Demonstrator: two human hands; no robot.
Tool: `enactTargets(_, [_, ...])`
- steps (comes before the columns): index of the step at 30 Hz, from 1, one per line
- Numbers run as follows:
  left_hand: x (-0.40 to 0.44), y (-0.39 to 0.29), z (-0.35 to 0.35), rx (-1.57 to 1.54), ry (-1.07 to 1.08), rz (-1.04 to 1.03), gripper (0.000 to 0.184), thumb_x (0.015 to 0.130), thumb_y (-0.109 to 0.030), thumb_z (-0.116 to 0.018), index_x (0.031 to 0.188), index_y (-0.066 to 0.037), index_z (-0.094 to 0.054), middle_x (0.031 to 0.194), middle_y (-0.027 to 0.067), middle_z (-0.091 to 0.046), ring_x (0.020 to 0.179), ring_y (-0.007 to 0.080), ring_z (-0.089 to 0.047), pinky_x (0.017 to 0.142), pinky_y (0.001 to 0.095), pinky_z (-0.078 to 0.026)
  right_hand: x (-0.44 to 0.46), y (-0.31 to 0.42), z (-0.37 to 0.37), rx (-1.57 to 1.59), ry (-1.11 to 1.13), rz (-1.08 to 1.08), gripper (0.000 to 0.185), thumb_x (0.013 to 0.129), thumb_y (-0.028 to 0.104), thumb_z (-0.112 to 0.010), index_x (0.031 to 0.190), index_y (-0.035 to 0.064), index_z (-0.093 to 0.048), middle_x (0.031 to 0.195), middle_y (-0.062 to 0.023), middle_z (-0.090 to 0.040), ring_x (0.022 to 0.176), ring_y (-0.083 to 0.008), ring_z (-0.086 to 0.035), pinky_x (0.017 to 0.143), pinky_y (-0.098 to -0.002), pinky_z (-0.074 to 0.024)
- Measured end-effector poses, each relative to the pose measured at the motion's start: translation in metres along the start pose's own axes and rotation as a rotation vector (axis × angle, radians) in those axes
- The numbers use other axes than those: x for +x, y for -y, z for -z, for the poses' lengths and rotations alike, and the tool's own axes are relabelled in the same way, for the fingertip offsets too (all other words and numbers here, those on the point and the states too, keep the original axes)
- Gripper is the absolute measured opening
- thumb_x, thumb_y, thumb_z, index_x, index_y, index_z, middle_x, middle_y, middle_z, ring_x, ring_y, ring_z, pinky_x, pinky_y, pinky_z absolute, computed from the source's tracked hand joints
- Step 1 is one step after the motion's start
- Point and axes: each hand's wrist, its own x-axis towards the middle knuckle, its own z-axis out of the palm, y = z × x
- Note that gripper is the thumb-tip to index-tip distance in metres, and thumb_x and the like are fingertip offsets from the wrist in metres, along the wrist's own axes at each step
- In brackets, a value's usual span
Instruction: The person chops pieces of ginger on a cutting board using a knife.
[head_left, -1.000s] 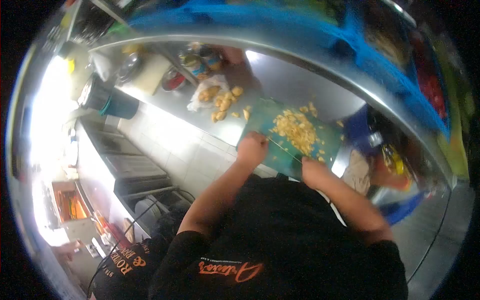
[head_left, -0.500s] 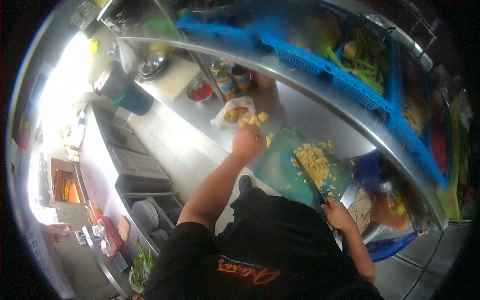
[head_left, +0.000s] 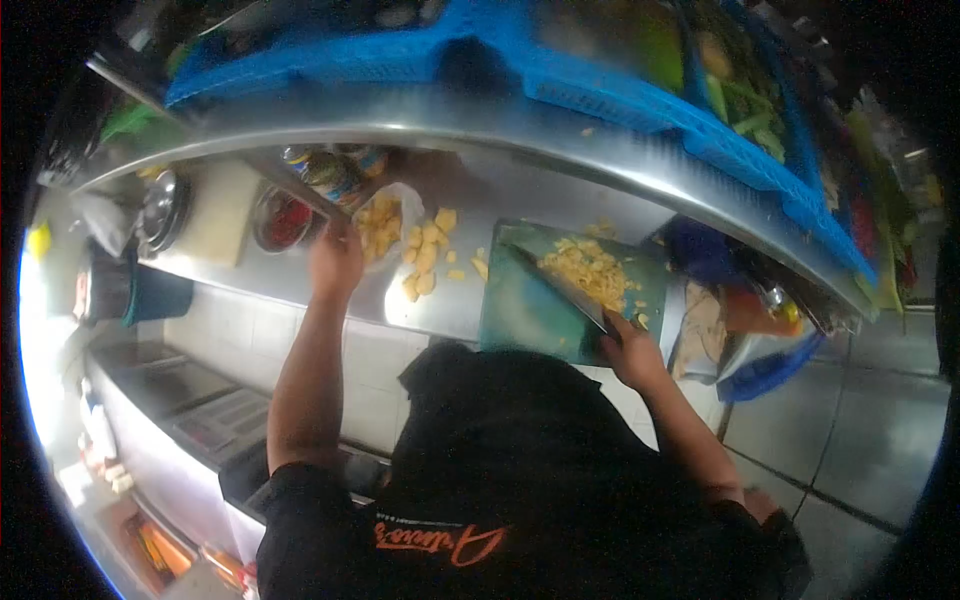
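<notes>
Our left hand (head_left: 337, 265) reaches over the near part of the bench (head_left: 452, 308), its fingers at the left side of a pale plastic bag (head_left: 411, 208); we cannot tell whether they pinch anything, since they are small and blurred there. Our right hand (head_left: 632, 352) is closed around the handle of a knife (head_left: 568, 287), at the near right part of a green cutting board (head_left: 515, 325). The blade slants across that board, its tip pointing towards the far left corner. Beyond the blade, towards the board's far right corner, we have a heap of thin yellow slices (head_left: 588, 272), with a few stray bits scattered around it. The board lies along the near edge of the bench. Between the board and the bag we see loose yellow chunks (head_left: 427, 252) on the bare metal, and more yellow pieces (head_left: 376, 230) show inside the bag. Left of our left hand, a metal bowl (head_left: 262, 228) with something red in it sits on the bench, with cans (head_left: 332, 176) just behind it towards the far edge and a white board (head_left: 213, 215) farther left. Above the far edge runs a metal shelf (head_left: 620, 163) carrying blue crates (head_left: 600, 100). Right of the green board we have a crumpled beige cloth (head_left: 700, 332).
</notes>
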Motion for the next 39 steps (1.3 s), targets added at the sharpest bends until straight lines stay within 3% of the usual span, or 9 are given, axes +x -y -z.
enactTargets(4, [0.005, 0.04, -0.014, 0.18, -0.08, -0.294, 0.051, 0.093, -0.035, -0.067, 0.131, -0.002, -0.06, 0.129, 0.0246, -0.063, 0.107, 0.0421, -0.067, 0.092, 0.046, -0.055, 0.003, 0.069, -0.003, -0.443, -0.193, -0.178, 0.053, 0.087, 0.031, -0.073, 0.135, 0.0115, -0.059, 0.135, -0.0182, -0.056, 0.127, -0.0413, -0.05, 0.101, -0.0573, -0.0434])
enactTargets(6, [0.002, 0.042, -0.018, 0.272, -0.031, -0.394, 0.056, 0.09, -0.036, -0.071, 0.132, 0.0, -0.059, 0.118, 0.0235, -0.069, 0.104, 0.0382, -0.069, 0.09, 0.0449, -0.055, 0.016, 0.087, -0.005, -0.311, -0.315, -0.046, 0.053, 0.087, 0.029, -0.073, 0.134, 0.0099, -0.059, 0.133, -0.0196, -0.058, 0.123, -0.0423, -0.053, 0.101, -0.0555, -0.0446])
enactTargets(8, [-0.002, -0.001, 0.001, 0.004, 0.351, -0.082, 0.057, 0.089, -0.035, -0.074, 0.131, 0.002, -0.06, 0.106, 0.0211, -0.073, 0.097, 0.0356, -0.072, 0.086, 0.0426, -0.056, 0.032, 0.115, -0.007, -0.143, -0.396, 0.164, 0.051, 0.087, 0.026, -0.073, 0.133, 0.0076, -0.059, 0.127, -0.022, -0.063, 0.118, -0.0427, -0.059, 0.1, -0.0521, -0.0469])
enactTargets(12, [-0.001, 0.008, -0.014, -0.253, 0.352, -0.081, 0.048, 0.087, -0.026, -0.077, 0.127, -0.003, -0.065, 0.098, 0.0167, -0.076, 0.084, 0.0298, -0.074, 0.077, 0.0371, -0.057, 0.082, 0.21, -0.046, 0.224, -0.105, 0.26, 0.049, 0.09, 0.021, -0.072, 0.135, 0.0066, -0.06, 0.12, -0.0209, -0.067, 0.114, -0.032, -0.066, 0.095, -0.0428, -0.0528])
enactTargets(18, [0.004, 0.002, 0.003, -0.164, 0.487, -0.1, 0.064, 0.08, -0.032, -0.084, 0.132, -0.001, -0.061, 0.096, 0.0145, -0.076, 0.081, 0.0284, -0.073, 0.077, 0.0363, -0.057, 0.159, 0.273, -0.12, -0.061, -0.321, 0.448, 0.04, 0.081, 0.019, -0.072, 0.115, -0.0006, -0.065, 0.113, -0.0255, -0.067, 0.107, -0.0433, -0.065, 0.093, -0.0506, -0.052])
enactTargets(21, [-0.009, 0.009, -0.001, -0.524, 0.34, -0.329, 0.077, 0.074, -0.032, -0.088, 0.138, -0.004, -0.054, 0.093, 0.0143, -0.075, 0.082, 0.0293, -0.072, 0.076, 0.0375, -0.056, 0.163, 0.279, -0.118, -0.136, -0.258, 0.515, 0.038, 0.079, 0.019, -0.074, 0.109, -0.0017, -0.066, 0.112, -0.0253, -0.067, 0.106, -0.0423, -0.065, 0.092, -0.0516, -0.0518])
enactTargets(26, [-0.003, -0.003, 0.009, -0.299, 0.454, -0.102, 0.071, 0.072, -0.025, -0.087, 0.131, -0.002, -0.055, 0.087, 0.0143, -0.073, 0.081, 0.0287, -0.072, 0.077, 0.0391, -0.056, 0.174, 0.284, -0.104, -0.274, -0.15, 0.561, 0.043, 0.076, 0.026, -0.08, 0.108, -0.0005, -0.068, 0.112, -0.0237, -0.068, 0.105, -0.0406, -0.067, 0.091, -0.0494, -0.0532])
enactTargets(33, [0.01, 0.02, 0.009, -0.206, 0.206, -0.086, 0.032, 0.078, -0.008, -0.067, 0.109, -0.003, -0.063, 0.089, 0.0194, -0.072, 0.084, 0.039, -0.071, 0.075, 0.0457, -0.056, 0.162, 0.286, -0.034, 0.258, 0.229, 0.334, 0.05, 0.074, 0.029, -0.086, 0.115, 0.0039, -0.069, 0.112, -0.0167, -0.072, 0.102, -0.0269, -0.069, 0.09, -0.0382, -0.0538])
enactTargets(39, [0.014, 0.039, -0.009, -0.156, 0.092, -0.179, 0.022, 0.078, -0.008, -0.067, 0.099, -0.003, -0.063, 0.081, 0.0204, -0.069, 0.076, 0.0403, -0.069, 0.071, 0.0457, -0.055, 0.18, 0.19, -0.075, 1.05, 0.358, 0.323, 0.042, 0.084, 0.017, -0.071, 0.122, 0.0007, -0.064, 0.101, -0.0131, -0.07, 0.09, -0.024, -0.067, 0.083, -0.0364, -0.054])
